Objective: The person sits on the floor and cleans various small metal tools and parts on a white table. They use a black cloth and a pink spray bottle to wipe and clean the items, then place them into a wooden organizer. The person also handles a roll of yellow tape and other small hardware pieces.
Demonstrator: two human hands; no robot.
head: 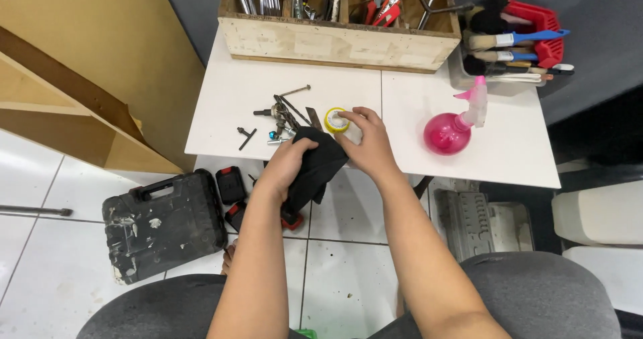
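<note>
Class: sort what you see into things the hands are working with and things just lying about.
In use: left hand, black cloth, right hand, small yellow-capped bottle.

Lying about: pink spray bottle, wooden toolbox, paintbrushes, loose bits, black case.

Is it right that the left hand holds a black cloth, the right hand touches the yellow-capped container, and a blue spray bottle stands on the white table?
Not quite: the spray bottle is pink, as the head view shows. The left hand does hold the black cloth, the right hand touches the yellow-capped container, and the bottle stands on the white table.
</note>
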